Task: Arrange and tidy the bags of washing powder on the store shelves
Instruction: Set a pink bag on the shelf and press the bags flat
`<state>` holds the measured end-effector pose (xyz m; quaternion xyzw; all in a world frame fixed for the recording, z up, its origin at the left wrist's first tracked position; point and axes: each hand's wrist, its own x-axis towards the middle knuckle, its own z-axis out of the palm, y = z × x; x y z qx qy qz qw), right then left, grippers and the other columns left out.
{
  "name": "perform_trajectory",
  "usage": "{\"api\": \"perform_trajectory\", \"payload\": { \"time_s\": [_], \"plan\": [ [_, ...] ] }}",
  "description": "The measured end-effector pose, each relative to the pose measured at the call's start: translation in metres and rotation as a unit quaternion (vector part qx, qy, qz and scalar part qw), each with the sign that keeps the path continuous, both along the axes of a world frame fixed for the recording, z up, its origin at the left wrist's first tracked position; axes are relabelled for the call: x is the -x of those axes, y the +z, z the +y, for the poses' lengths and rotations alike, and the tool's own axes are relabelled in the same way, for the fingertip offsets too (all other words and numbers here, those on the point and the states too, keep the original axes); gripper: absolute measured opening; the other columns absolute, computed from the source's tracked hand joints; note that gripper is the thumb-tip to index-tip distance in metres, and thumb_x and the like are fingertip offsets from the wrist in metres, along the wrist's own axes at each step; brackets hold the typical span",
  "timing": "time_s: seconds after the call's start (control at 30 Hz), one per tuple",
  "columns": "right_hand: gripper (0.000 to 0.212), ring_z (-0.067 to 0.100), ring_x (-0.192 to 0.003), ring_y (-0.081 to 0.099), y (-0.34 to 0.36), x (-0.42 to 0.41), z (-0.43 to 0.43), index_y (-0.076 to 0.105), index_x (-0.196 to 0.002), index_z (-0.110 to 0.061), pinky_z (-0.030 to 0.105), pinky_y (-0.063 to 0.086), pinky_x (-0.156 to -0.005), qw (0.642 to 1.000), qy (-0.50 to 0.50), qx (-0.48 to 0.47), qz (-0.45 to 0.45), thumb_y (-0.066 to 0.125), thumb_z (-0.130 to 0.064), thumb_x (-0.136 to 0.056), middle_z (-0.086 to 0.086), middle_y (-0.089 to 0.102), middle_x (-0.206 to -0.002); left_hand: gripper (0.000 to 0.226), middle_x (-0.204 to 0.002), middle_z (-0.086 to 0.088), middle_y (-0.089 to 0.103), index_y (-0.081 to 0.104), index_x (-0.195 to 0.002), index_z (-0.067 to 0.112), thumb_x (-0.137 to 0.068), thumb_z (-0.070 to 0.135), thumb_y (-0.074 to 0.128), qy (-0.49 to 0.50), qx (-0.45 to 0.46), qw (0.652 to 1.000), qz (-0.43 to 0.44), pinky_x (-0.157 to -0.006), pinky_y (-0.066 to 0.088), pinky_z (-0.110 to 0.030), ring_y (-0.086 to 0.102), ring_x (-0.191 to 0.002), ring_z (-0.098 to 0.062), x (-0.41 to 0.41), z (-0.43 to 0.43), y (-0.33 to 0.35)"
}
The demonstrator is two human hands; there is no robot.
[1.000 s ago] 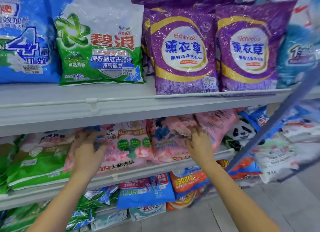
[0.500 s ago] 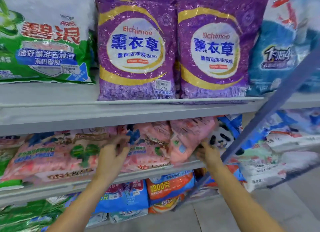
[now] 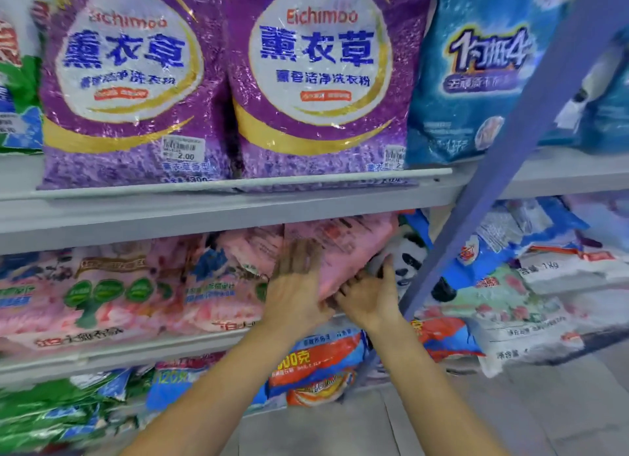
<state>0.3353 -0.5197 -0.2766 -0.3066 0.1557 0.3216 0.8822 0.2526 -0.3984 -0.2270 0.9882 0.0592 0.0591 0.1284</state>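
Observation:
On the middle shelf [image 3: 143, 351] lie pink bags of washing powder. The rightmost pink bag [image 3: 343, 248] leans at the shelf's right end. My left hand [image 3: 296, 285] lies flat against its front, fingers spread upward. My right hand [image 3: 371, 292] cups its lower right corner from below, palm up, fingers curled on the edge. A second pink bag [image 3: 228, 278] and a third pink bag [image 3: 95, 292] lie to the left. A panda-print bag [image 3: 413, 261] sits just behind my right hand.
Two purple Eichimoo bags [image 3: 320, 74] and a blue bag [image 3: 476, 74] stand on the upper shelf [image 3: 221, 210]. A slanted blue upright [image 3: 510, 142] runs close by on the right. Orange and blue bags [image 3: 316, 367] fill the lower shelf, white sacks [image 3: 531, 333] lie at right.
The view has shifted right and closer. My left hand has moved right from the middle pink bags onto the rightmost pink bag, close beside my right hand at its lower corner.

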Motion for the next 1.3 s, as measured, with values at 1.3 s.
{"api": "perform_trajectory", "payload": {
  "time_s": [1.3],
  "plan": [
    [0.06,0.029,-0.102,0.062,-0.036,0.167,0.072,0.059,-0.118,-0.011,0.047,0.045,-0.095,0.998,-0.055,0.005,0.042,0.053,-0.056,-0.078,0.012,0.069,-0.104,0.026,-0.074,0.006,0.073,0.068,-0.087,0.019,-0.064,0.01,0.078,0.028,0.493,0.869,0.043,-0.061,0.048,-0.01,0.067,-0.069,-0.002,0.115,0.108,0.122]
  ]
}}
